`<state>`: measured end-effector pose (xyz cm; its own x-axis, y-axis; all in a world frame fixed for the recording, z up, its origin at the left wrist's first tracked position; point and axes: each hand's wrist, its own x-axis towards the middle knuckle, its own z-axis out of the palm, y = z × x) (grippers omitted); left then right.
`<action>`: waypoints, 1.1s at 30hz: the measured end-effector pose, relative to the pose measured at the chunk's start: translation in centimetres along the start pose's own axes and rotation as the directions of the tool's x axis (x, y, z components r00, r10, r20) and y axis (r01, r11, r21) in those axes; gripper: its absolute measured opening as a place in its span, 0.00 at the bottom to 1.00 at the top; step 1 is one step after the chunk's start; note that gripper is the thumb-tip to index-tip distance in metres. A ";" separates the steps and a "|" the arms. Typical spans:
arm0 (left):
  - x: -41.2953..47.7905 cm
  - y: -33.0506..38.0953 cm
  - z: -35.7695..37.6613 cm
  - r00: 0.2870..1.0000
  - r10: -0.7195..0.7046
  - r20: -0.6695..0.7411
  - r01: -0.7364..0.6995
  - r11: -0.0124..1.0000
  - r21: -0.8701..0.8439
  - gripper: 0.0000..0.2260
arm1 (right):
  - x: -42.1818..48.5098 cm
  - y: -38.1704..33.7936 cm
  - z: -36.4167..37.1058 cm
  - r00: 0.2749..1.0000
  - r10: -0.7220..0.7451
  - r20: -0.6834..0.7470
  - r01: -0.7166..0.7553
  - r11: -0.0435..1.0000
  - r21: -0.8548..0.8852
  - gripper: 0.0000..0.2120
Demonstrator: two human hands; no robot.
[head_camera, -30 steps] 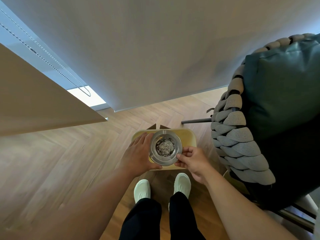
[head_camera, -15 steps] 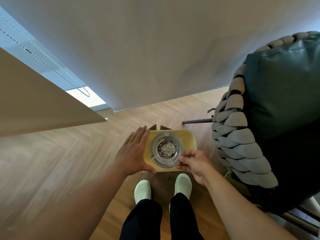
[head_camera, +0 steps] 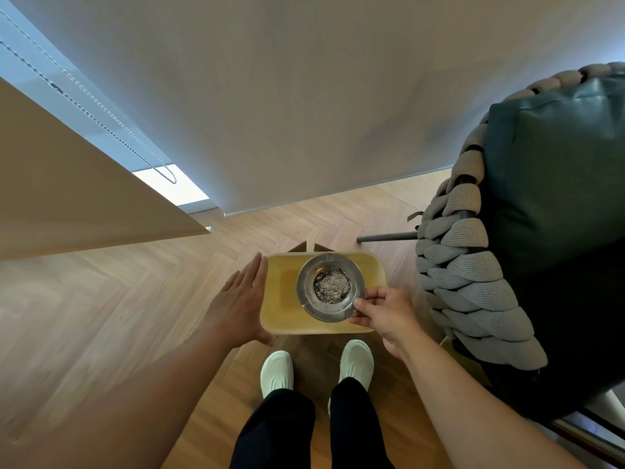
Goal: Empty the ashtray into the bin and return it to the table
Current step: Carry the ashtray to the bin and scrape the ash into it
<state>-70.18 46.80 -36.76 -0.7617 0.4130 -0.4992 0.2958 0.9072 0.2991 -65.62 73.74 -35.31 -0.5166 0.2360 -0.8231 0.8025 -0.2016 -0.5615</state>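
**Ashtray pinched at its rim, still full, over the small yellow table**

Head view: at the lower centre of the frame a round metal ashtray [head_camera: 330, 288] sits over a small yellow table [head_camera: 284, 299] with rounded corners. Whether it rests on the tabletop or is lifted just clear of it cannot be told from this angle. Its well holds a grey and black heap of ash [head_camera: 332, 286]. The right hand [head_camera: 385, 316] comes in from the lower right and pinches the rim at the lower right edge, thumb on top and fingers curled beneath. The left hand [head_camera: 241, 304] is to the left of the table, fingers straight and close together, palm flat against the table's left edge and holding nothing. Two white shoes [head_camera: 277, 372] stand on the wooden floor just below the table. A chair [head_camera: 541, 231] with a thick woven cord side and a dark green cushion fills the right of the frame. No bin is in view.

The ashtray looks stiff and fairly light, but smooth metal is likely slippery under a thin pinch. The ash is loose and would probably spill at any tilt. The broad flat rim is the sensible place to grip; a second hand at the opposite rim would keep it level on the way to the bin.
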 end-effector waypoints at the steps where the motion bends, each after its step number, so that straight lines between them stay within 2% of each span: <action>1: 0.0 0.1 0.1 1.000 -0.002 -0.012 0.002 1.000 0.008 0.71 | 0.1 0.0 0.0 1.000 -0.018 -0.009 0.018 1.000 -0.003 0.05; 7: 0.1 0.1 0.1 0.999 -0.005 -0.041 0.007 0.999 0.037 0.70 | 0.3 0.2 0.1 0.982 -0.171 -0.083 0.160 0.979 -0.128 0.07; 9: 0.1 0.1 0.1 0.999 -0.005 -0.041 0.006 0.999 0.042 0.70 | 0.0 0.0 0.1 0.948 -0.307 -0.078 0.277 0.924 -0.264 0.08; 10: 0.1 0.1 0.1 0.999 -0.005 -0.041 0.006 0.999 0.044 0.70 | -0.4 -0.1 0.2 0.914 -0.403 -0.045 0.361 0.859 -0.363 0.08; 11: 0.1 0.1 0.1 0.999 -0.005 -0.041 0.006 0.999 0.046 0.70 | -0.8 -0.1 0.2 0.860 -0.510 0.014 0.457 0.758 -0.466 0.08; 12: 0.1 0.1 0.0 0.999 -0.004 -0.041 0.006 0.999 0.046 0.70 | -1.2 0.0 0.2 0.773 -0.627 0.095 0.564 0.611 -0.556 0.07; 14: 0.0 0.2 0.0 0.999 0.002 -0.042 0.000 0.999 0.042 0.70 | -1.8 0.3 0.0 0.496 -0.809 0.314 0.734 0.198 -0.650 0.06; 15: 0.0 0.3 -0.1 0.999 0.005 -0.042 -0.003 0.999 0.040 0.69 | -2.0 0.6 -0.1 0.364 -0.838 0.407 0.755 0.010 -0.655 0.07; 16: 0.0 0.3 -0.1 0.999 0.007 -0.043 -0.005 0.999 0.040 0.69 | -2.1 0.9 -0.2 0.272 -0.844 0.462 0.749 -0.115 -0.652 0.08; 17: 0.0 0.4 -0.2 0.999 0.006 -0.042 -0.005 0.999 0.040 0.69 | -2.2 1.2 -0.2 0.225 -0.844 0.488 0.734 -0.182 -0.654 0.09; 19: 0.0 0.5 -0.2 0.999 0.002 -0.036 0.000 0.999 0.037 0.69 | -2.2 1.6 -0.2 0.210 -0.843 0.494 0.703 -0.221 -0.676 0.10; 23: -0.2 0.7 -0.3 1.000 0.002 -0.029 -0.001 0.999 0.037 0.69 | -2.3 2.1 -0.2 0.227 -0.839 0.495 0.684 -0.225 -0.694 0.11; 33: -0.1 0.8 -0.3 0.999 -0.016 -0.032 0.017 0.999 0.027 0.69 | -2.7 1.8 -0.3 0.288 -0.821 0.494 0.671 -0.195 -0.715 0.12</action>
<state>-70.07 47.47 -36.27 -0.7846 0.3956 -0.4774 0.2984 0.9159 0.2685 -62.71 73.04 -34.02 -0.9545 -0.2363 0.1819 -0.2900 0.8777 -0.3815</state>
